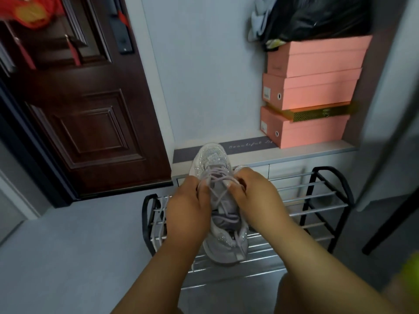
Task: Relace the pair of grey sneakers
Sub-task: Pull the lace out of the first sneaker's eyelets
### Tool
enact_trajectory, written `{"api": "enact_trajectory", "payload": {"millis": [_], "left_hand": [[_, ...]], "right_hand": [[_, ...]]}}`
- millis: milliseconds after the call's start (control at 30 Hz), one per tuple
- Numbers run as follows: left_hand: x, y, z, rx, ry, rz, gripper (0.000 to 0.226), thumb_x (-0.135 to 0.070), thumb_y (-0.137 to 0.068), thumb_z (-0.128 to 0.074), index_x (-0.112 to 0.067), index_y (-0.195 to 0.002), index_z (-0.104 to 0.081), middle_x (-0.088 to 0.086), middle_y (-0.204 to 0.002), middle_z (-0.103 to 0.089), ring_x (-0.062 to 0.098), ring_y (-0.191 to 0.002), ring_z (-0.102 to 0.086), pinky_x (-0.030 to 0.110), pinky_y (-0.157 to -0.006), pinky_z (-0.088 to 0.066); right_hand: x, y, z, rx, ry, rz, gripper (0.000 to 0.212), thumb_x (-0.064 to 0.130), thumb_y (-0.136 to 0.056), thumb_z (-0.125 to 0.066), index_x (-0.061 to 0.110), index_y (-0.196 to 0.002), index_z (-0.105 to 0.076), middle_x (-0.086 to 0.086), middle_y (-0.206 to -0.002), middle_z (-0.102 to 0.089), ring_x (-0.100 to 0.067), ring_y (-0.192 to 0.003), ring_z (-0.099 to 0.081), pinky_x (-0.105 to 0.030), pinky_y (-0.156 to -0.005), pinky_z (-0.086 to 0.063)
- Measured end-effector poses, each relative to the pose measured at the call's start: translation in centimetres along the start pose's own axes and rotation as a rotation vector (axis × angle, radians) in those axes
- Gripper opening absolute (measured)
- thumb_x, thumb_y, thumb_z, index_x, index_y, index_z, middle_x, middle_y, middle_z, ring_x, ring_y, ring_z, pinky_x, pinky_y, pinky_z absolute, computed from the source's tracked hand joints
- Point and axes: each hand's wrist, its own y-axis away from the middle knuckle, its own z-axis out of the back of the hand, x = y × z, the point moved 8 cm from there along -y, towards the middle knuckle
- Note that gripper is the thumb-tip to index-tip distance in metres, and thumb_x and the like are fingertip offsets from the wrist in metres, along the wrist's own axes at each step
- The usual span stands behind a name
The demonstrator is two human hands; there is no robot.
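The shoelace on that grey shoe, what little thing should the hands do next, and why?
Probably pull both ends snug. The left hand and right hand each pinch the lace at either side of the sneaker, which sits on the rack. The crossings below look slack.

Three pink boxes (pixel 317 91) stacked on a ledge (pixel 317 150), right of a dark door (pixel 79 109).

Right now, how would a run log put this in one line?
step: relacing | sneaker: on shoe rack | left hand, right hand: pinching lace
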Motion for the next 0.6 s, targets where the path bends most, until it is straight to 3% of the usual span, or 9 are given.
{"api": "enact_trajectory", "payload": {"millis": [133, 233, 367, 500, 600], "left_hand": [[-1.1, 2.0, 2.0, 0.001, 0.018, 0.003, 0.031, -0.036, -0.094, -0.041, -0.017, -0.07, -0.045, -0.002, -0.057, -0.049, 0.009, -0.053, -0.047, 0.031, -0.051, -0.037], [-1.9, 3.7, 3.1, 0.009, 0.023, -0.015, 0.033, -0.039, -0.095, -0.042, -0.015, -0.072, -0.048, -0.002, -0.058, -0.05, 0.01, -0.053, -0.046, 0.029, -0.049, -0.035], [-2.3, 6.5, 3.5, 0.055, -0.017, -0.029, 0.039, -0.05, -0.091, -0.037, -0.015, -0.077, -0.049, -0.002, -0.063, -0.052, 0.011, -0.057, -0.048, 0.027, -0.052, -0.037], [-2.5, 9.3, 3.3, 0.129, -0.098, -0.066, 0.029, -0.041, -0.093, -0.043, -0.017, -0.078, -0.043, -0.003, -0.065, -0.049, 0.011, -0.054, -0.045, 0.026, -0.046, -0.029], [-2.3, 11.2, 2.8, 0.183, -0.127, -0.042, 0.027, -0.04, -0.094, -0.043, -0.017, -0.08, -0.04, 0.0, -0.07, -0.05, 0.018, -0.06, -0.048, 0.029, -0.053, -0.031]], "right_hand": [[0.3, 2.3, 1.9, -0.048, -0.131, -0.091, 0.031, 0.034, -0.093, -0.05, 0.031, -0.064, -0.038, 0.012, -0.059, -0.045, 0.002, -0.056, -0.044, -0.01, -0.049, -0.03], [0.9, 4.0, 2.9, -0.048, -0.133, -0.11, 0.032, 0.035, -0.093, -0.05, 0.03, -0.064, -0.039, 0.01, -0.058, -0.046, -0.001, -0.056, -0.043, -0.01, -0.048, -0.026], [1.1, 6.8, 3.5, -0.01, -0.13, -0.114, 0.032, 0.038, -0.092, -0.054, 0.029, -0.064, -0.04, 0.008, -0.055, -0.046, -0.004, -0.053, -0.043, -0.015, -0.049, -0.03], [0.6, 9.8, 3.6, 0.053, -0.176, -0.131, 0.028, 0.037, -0.09, -0.057, 0.024, -0.068, -0.045, 0.005, -0.057, -0.048, -0.009, -0.055, -0.045, -0.029, -0.057, -0.039], [0.1, 11.8, 3.5, 0.074, -0.184, -0.154, 0.026, 0.039, -0.089, -0.058, 0.022, -0.071, -0.049, 0.005, -0.059, -0.05, -0.01, -0.056, -0.047, -0.03, -0.059, -0.041]]}}
